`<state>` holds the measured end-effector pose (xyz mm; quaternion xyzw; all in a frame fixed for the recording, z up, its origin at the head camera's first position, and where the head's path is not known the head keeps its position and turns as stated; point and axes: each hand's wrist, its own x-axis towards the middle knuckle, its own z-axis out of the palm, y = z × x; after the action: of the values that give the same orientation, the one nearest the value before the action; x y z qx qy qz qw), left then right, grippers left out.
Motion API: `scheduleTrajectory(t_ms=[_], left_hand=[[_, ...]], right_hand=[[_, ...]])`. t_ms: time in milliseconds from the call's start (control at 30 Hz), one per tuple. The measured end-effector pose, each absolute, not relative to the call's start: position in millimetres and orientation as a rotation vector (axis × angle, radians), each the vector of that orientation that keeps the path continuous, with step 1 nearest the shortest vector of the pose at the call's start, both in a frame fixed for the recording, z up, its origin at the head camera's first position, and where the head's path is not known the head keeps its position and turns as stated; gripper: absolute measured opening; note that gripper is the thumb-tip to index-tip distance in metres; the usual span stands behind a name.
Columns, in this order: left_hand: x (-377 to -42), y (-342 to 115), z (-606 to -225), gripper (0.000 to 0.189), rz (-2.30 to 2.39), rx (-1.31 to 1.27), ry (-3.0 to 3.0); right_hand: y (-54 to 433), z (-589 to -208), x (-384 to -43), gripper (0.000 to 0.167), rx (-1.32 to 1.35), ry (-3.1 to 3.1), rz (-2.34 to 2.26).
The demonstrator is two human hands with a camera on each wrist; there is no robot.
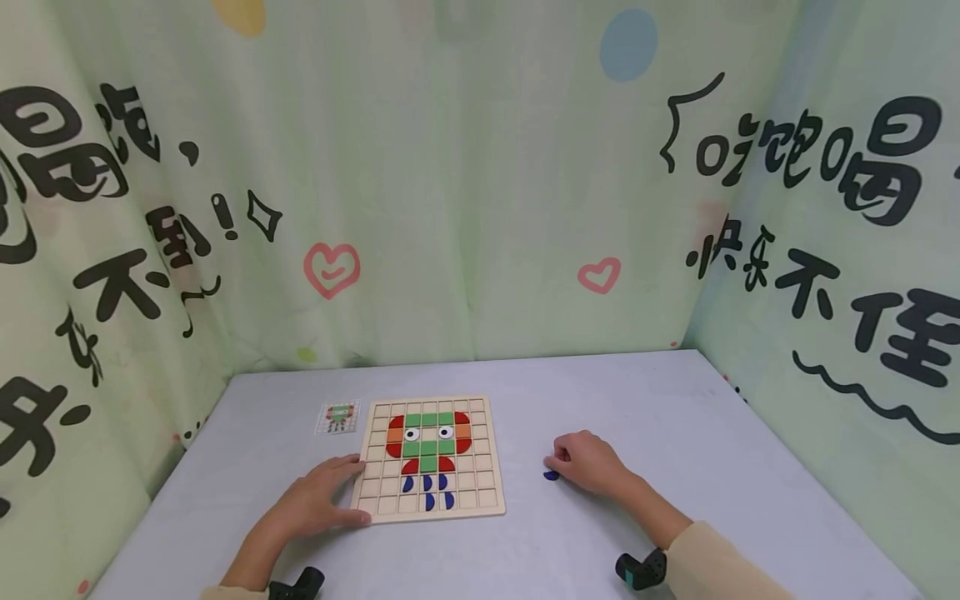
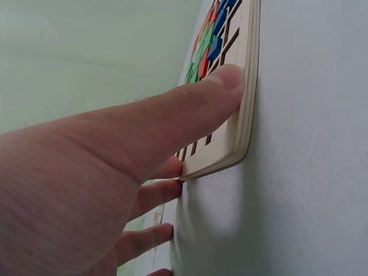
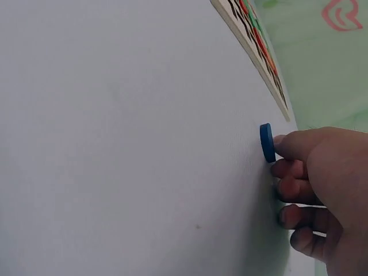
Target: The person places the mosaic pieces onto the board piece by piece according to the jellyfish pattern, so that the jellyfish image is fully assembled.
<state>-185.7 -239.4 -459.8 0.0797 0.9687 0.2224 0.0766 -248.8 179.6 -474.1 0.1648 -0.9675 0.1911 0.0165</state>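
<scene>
A square wooden grid board [image 1: 483, 482] lies on the table, with red, orange, green and blue pieces and two eye pieces set in its cells. My left hand [image 1: 318, 496] rests at the board's left side, fingers spread; its thumb [image 2: 190, 106] presses on the near left corner and the other fingertips touch the left edge. To the right of the board, my right hand [image 1: 592, 462] pinches a blue half-round piece [image 3: 267, 142] at the tips of thumb and index finger, close over the table. The other fingers of that hand are curled.
A small picture card [image 1: 337, 418] with a similar coloured figure lies beyond the left hand, beside the board. The white table [image 1: 600, 383] is bordered by printed curtains [image 1: 465, 208] at the back and both sides. A dark camera [image 1: 641, 571] sits at the right wrist.
</scene>
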Motion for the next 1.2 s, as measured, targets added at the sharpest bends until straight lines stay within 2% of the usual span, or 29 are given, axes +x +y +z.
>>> scheduleTrajectory(t_ms=[133, 233, 433, 733, 900, 1200], left_hand=[[-186, -239, -460, 0.086, 0.654, 0.238, 2.904], [-185, -240, -459, 0.087, 0.646, 0.236, 2.908], [-186, -240, -455, 0.087, 0.634, 0.235, 2.921], [-185, -238, -459, 0.085, 0.662, 0.232, 2.908], [-186, -239, -461, 0.086, 0.652, 0.238, 2.915], [-186, -239, -462, 0.086, 0.65, 0.242, 2.922]], right_hand=[[169, -471, -247, 0.023, 0.429, -3.023, 0.622], [172, -467, -243, 0.025, 0.408, -3.02, 0.667], [180, -461, -235, 0.031, 0.559, -3.013, 0.704], [164, -463, -238, 0.013, 0.521, -3.023, 0.725], [155, -463, -240, 0.017, 0.485, -3.033, 0.713], [150, -465, -241, 0.016, 0.611, -2.995, 0.702]])
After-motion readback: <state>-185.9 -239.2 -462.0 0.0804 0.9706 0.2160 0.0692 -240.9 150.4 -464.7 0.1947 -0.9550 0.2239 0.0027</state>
